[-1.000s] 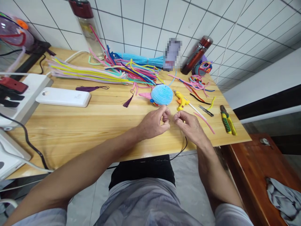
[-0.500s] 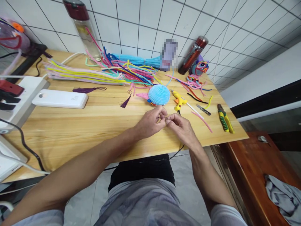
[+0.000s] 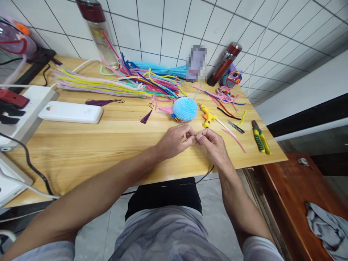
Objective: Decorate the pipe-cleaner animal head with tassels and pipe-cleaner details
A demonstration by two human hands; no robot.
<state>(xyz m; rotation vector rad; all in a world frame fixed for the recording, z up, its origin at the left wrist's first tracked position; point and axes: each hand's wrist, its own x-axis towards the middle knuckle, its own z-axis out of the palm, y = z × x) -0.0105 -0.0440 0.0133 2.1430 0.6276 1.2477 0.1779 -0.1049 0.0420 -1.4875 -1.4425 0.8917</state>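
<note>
Between my two hands runs a thin dark cord [image 3: 195, 135], just above the wooden table. My left hand [image 3: 174, 141] is closed in a pinch on one part of it, and the thumb and finger of my right hand [image 3: 212, 142] pinch another part close by. Most of the cord is hidden by my fingers. Right beyond my hands sits a light blue coiled ball-shaped craft piece [image 3: 185, 109] with a pink pointed part on its left. A purple tassel [image 3: 146, 115] lies left of it, and a second purple tassel [image 3: 99, 102] farther left.
A yellow glue gun [image 3: 208, 116], small snips [image 3: 236, 127] and pliers [image 3: 261, 137] lie to the right. Bundled pipe cleaners [image 3: 100, 87] spread along the back. A white power bank [image 3: 71, 112] and a power strip [image 3: 38, 103] are at left. Two bottles stand by the tiled wall.
My hands have moved slightly apart, with the right one shifting a little to the right, and a short stretch of cord now shows between the fingertips. The view has shifted slightly.
</note>
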